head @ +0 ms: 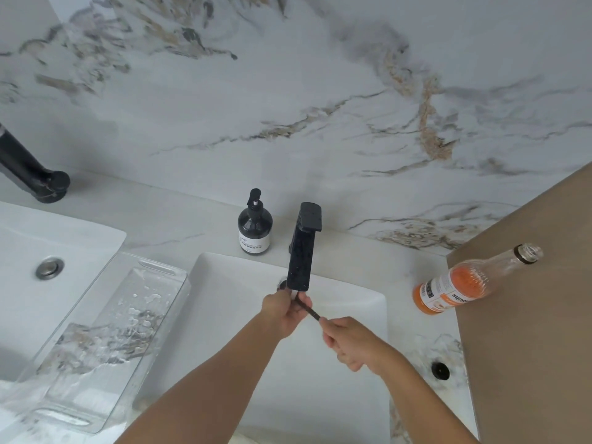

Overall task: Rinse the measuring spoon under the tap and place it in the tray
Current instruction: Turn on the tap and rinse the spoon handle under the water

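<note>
Bright, even light — soft shadows, edges bowed

Home bathroom — marble vanity (pixel 179 225), two basins (pixel 352 302), black tap (pixel 302 248), soap dispenser (pixel 255 227)

The marble desk (pixel 179 232) carries a clear tray (pixel 96 341) between two white sinks (pixel 346 302), a dark pump bottle (pixel 255 226), an orange-labelled glass bottle (pixel 461 286) and a small black cap (pixel 440 370).

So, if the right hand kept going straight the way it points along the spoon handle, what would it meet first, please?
Probably the left hand, which holds the other end of the measuring spoon under the black tap. The right hand points up-left along the handle; depth is unclear.
</note>
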Action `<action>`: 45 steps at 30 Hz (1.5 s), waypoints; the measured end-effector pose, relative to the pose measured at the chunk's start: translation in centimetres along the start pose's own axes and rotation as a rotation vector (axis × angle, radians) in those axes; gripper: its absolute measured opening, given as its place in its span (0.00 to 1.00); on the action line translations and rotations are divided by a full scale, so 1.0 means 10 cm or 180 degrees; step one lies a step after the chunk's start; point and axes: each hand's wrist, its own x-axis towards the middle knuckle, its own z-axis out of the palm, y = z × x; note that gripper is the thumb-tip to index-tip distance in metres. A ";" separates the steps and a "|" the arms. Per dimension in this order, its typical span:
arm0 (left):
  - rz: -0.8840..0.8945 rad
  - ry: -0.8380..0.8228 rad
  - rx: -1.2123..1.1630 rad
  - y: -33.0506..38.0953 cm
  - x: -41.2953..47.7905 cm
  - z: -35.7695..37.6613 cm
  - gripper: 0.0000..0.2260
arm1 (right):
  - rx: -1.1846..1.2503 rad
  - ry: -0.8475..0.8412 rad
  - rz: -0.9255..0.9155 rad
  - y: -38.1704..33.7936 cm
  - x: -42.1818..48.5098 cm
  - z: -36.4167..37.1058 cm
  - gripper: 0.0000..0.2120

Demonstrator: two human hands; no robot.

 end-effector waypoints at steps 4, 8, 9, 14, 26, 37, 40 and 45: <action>0.0695 -0.0307 0.1589 0.05 -0.01 0.06 0.10 | 0.0636 -0.0335 0.0194 0.11 -0.13 -0.17 0.23; 0.0782 -0.0756 0.2123 0.11 -0.05 0.01 0.12 | 0.2106 -0.1139 0.0453 0.32 -0.20 0.01 0.22; 0.0640 -0.0894 0.1759 0.13 -0.05 -0.02 0.13 | 0.2286 -0.1295 0.0433 0.33 -0.20 0.05 0.22; 0.0104 -0.1284 -0.0476 0.07 -0.03 -0.18 0.15 | 0.2083 -0.1588 0.0443 0.30 -0.18 0.11 0.22; -0.0518 -0.1763 -0.1518 -0.05 0.05 -0.14 0.13 | 0.1755 -0.1000 0.0293 0.37 -0.34 0.21 0.22; -0.0859 -0.2260 -0.1466 -0.02 0.15 -0.18 0.16 | 0.0988 -0.0227 0.0026 0.25 -0.42 0.40 0.24; -0.0519 -0.1880 -0.1210 0.00 0.15 -0.15 0.16 | 0.1056 -0.0011 -0.0016 0.26 -0.43 0.41 0.24; -0.0455 -0.0825 -0.1243 -0.03 0.10 -0.05 0.07 | -0.0847 0.1213 -0.0322 0.26 -0.35 0.47 0.23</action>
